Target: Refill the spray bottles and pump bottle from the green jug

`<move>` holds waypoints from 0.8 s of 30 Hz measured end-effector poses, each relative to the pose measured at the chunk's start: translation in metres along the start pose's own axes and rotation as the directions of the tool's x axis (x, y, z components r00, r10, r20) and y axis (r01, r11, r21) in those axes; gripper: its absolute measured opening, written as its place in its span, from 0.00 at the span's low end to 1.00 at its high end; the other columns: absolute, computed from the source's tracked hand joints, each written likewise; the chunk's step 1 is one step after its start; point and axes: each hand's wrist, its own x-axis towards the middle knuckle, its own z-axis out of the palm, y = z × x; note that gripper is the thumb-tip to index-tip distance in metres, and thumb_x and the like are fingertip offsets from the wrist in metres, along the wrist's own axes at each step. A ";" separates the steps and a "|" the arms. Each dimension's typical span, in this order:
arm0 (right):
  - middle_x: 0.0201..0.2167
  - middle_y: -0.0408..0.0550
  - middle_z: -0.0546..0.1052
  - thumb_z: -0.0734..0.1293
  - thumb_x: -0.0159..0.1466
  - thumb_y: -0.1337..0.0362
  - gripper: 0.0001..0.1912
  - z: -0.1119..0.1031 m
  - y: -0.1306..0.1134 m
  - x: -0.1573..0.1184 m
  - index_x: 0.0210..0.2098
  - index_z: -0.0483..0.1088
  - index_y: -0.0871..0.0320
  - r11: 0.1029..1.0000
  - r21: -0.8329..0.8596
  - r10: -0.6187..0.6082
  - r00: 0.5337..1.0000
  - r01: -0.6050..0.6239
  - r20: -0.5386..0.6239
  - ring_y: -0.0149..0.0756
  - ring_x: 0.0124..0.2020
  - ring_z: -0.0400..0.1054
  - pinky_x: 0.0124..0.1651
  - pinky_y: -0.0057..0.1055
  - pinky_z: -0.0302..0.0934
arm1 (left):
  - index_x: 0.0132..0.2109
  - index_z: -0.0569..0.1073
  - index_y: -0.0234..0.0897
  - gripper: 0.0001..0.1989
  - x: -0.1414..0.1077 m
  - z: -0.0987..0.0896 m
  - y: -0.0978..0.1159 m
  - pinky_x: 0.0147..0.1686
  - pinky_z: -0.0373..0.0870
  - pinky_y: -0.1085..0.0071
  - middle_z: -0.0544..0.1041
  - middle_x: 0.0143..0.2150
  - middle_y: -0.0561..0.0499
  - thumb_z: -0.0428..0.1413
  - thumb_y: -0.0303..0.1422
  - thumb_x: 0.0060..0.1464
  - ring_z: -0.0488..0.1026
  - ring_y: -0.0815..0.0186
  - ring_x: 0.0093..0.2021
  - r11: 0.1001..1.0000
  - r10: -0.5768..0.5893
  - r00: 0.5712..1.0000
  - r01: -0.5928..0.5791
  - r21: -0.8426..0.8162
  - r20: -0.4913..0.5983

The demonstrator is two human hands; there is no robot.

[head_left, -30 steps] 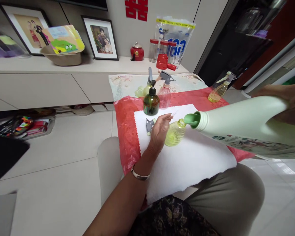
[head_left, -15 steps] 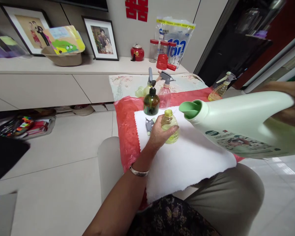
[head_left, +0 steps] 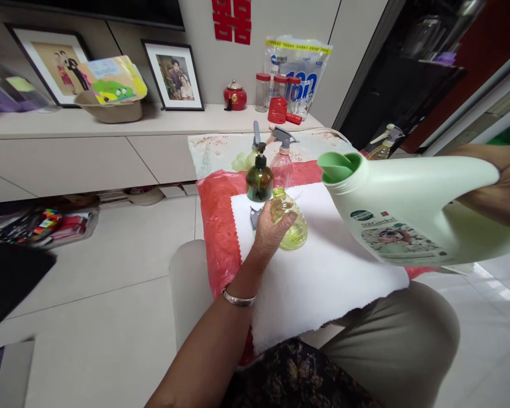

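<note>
My left hand [head_left: 272, 229] is wrapped round a see-through yellow bottle [head_left: 295, 231], which has no cap and leans to the left over a white cloth [head_left: 323, 283]. At the right, my right hand [head_left: 499, 181] grips the handle of a large pale green watering can [head_left: 412, 187]. The can lies tilted in the air, its wide green mouth pointing left, apart from the bottle. A grey spray head [head_left: 255, 217] rests on the cloth, partly behind my left hand. Beyond it stand a dark green pump bottle [head_left: 260, 180] and a pink spray bottle [head_left: 282, 167].
Red plastic sheeting [head_left: 219, 221] lies under the cloth. A spray bottle with yellowish liquid [head_left: 381, 149] stands behind the can. Along the cabinet top [head_left: 170, 120] are framed photos, a basket [head_left: 110, 111], a red pot [head_left: 235, 97] and red-lidded jars [head_left: 262, 93].
The yellow bottle has tipped from upright to leaning left, its neck shifting left in my left hand. The can's mouth has risen and moved slightly right, away from the bottle.
</note>
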 end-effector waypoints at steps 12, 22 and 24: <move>0.26 0.42 0.69 0.68 0.50 0.72 0.16 0.039 0.015 0.007 0.39 0.77 0.66 0.932 0.316 0.229 0.963 -0.176 -0.139 0.17 0.24 0.57 0.28 0.12 0.51 | 0.50 0.70 0.38 0.37 -0.003 0.003 0.009 0.52 0.71 0.61 0.78 0.46 0.45 0.71 0.52 0.38 0.77 0.58 0.48 0.997 -0.016 0.999 0.014 0.069 0.027; 0.23 0.45 0.66 0.67 0.47 0.61 0.21 0.105 0.019 0.034 0.36 0.75 0.69 0.824 0.551 0.329 0.904 -0.134 -0.274 0.21 0.23 0.55 0.24 0.17 0.48 | 0.57 0.71 0.40 0.39 -0.017 0.006 0.019 0.55 0.69 0.56 0.77 0.52 0.45 0.73 0.47 0.39 0.74 0.53 0.52 0.939 -0.135 0.959 0.044 0.342 0.249; 0.23 0.44 0.66 0.69 0.49 0.64 0.19 0.120 0.018 0.041 0.38 0.74 0.70 0.803 0.579 0.364 0.885 -0.140 -0.291 0.21 0.24 0.55 0.25 0.17 0.50 | 0.56 0.71 0.40 0.39 -0.018 0.008 0.023 0.56 0.69 0.56 0.77 0.52 0.45 0.73 0.47 0.38 0.73 0.52 0.53 0.933 -0.150 0.950 0.045 0.358 0.272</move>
